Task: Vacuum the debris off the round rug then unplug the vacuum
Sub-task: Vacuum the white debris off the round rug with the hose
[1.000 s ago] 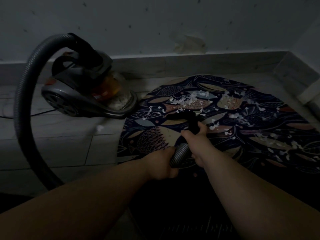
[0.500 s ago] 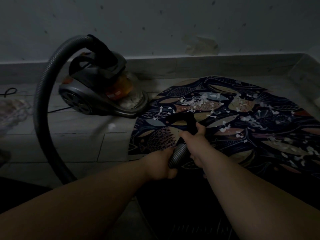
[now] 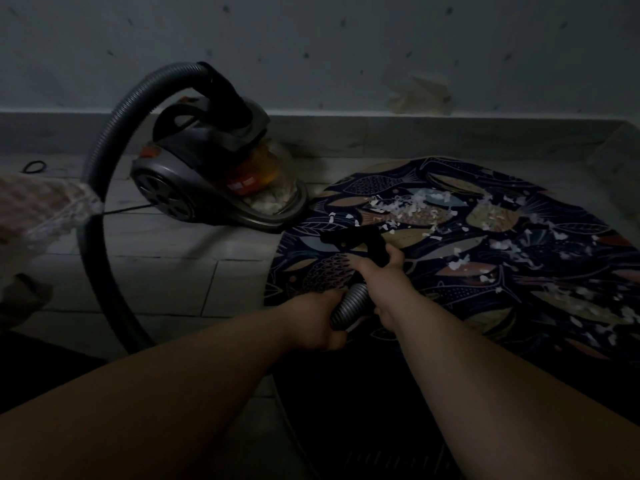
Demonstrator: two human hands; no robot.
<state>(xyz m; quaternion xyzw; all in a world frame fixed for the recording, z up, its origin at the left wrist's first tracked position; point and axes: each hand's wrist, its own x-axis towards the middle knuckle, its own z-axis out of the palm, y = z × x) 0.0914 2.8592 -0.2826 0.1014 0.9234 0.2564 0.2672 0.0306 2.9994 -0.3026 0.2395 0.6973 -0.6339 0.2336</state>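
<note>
A dark round rug (image 3: 519, 278) with a fish pattern lies on the floor, strewn with white paper scraps (image 3: 405, 209). A grey canister vacuum (image 3: 211, 181) stands just left of the rug. Its ribbed grey hose (image 3: 100, 188) arcs up and round to my hands. My left hand (image 3: 315, 322) grips the ribbed hose end. My right hand (image 3: 381, 271) grips the black nozzle handle (image 3: 360, 242), which points toward the scraps on the rug's left part.
A grey wall and a stone skirting board run along the back. The vacuum's thin black cord (image 3: 128, 210) trails left over the tiled floor. A pale patterned cloth (image 3: 31, 213) lies at the left edge. A small black loop (image 3: 34, 167) lies beyond it.
My view has swung left, so the vacuum and rug sit further right in frame. Both hands keep their hold on the hose and nozzle. The cloth at left has come into view.
</note>
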